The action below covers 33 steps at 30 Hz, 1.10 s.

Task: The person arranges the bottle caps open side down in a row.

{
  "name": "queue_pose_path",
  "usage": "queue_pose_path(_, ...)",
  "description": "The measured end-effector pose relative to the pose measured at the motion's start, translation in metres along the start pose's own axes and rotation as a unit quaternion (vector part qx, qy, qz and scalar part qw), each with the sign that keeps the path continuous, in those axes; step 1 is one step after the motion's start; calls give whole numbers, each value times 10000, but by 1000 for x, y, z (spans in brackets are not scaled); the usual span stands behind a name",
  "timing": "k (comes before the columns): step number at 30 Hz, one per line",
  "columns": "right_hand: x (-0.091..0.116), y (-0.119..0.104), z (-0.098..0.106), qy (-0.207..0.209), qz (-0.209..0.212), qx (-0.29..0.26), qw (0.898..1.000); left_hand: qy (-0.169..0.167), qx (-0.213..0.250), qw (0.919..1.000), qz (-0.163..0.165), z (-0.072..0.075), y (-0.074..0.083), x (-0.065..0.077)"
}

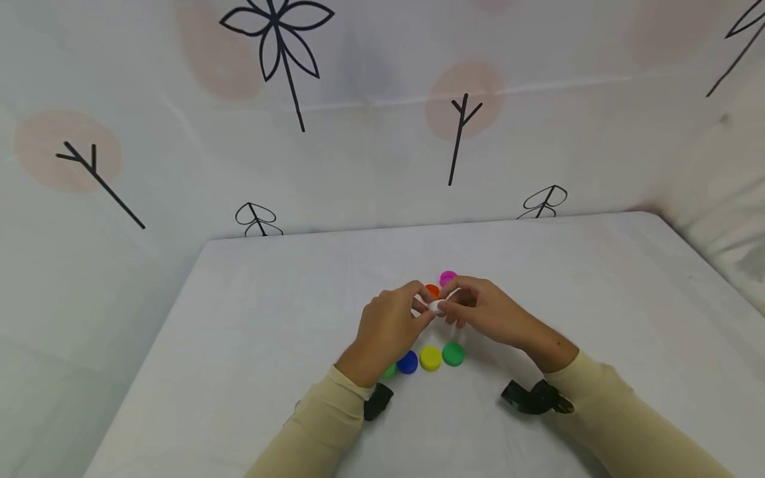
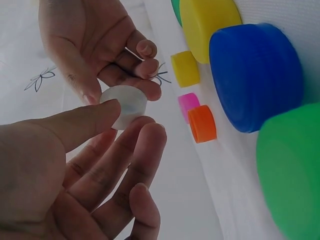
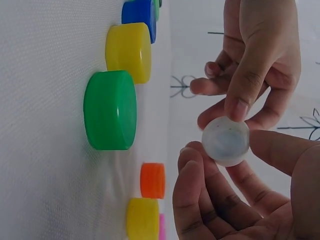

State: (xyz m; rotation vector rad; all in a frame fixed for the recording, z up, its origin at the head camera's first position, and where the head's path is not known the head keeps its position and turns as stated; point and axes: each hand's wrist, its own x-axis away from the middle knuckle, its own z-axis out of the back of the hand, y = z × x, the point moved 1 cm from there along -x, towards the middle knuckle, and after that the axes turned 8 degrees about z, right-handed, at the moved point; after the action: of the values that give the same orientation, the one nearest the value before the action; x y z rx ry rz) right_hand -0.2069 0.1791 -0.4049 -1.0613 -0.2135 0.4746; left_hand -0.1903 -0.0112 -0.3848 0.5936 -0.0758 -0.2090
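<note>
Head view: the left hand (image 1: pixel 390 330) and right hand (image 1: pixel 487 312), fingers drawn in close, together pinch a white cap (image 1: pixel 436 307) above the white-covered counter (image 1: pixel 239 345), before a patterned cloth (image 1: pixel 370 166). Nearer, from left, lie a light green cap (image 1: pixel 390 371) (partly behind the left wrist), blue cap (image 1: pixel 408 362), yellow cap (image 1: pixel 430 358) and dark green cap (image 1: pixel 453 354); beyond, the hands partly cover an orange cap (image 1: pixel 433 290) beside a pink cap (image 1: pixel 447 277).

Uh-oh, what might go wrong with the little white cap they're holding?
The white cap could slip: only the tips of the left fingers and right fingers seem to hold it above the table.

If it drops, it might roll away, being round, or bump the orange cap.

The left wrist might nudge the light green cap, which peeks out beside it.
</note>
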Motion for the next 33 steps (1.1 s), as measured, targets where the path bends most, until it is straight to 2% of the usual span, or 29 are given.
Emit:
queue_pose_path(6, 3, 0, 1, 75, 11, 74, 9999, -37, 23, 9999, -106, -1, -1, 0)
queue_pose_path(20, 3, -3, 4, 227, 173, 244, 9993, -108, 177, 9997, -96, 1, -4, -1)
queue_pose_path(23, 4, -5, 7, 257, 306, 414, 9983, -189, 310, 9993, -67, 2, -3, 0)
queue_pose_path(28, 7, -15, 17, 351, 722, 668, 9945, -50, 664, 9976, -205, 3, 1, 0)
queue_pose_path(33, 18, -23, 29, 445, 865, 1269, 9871, -15, 846, 9958, -351, 1, 12, 0)
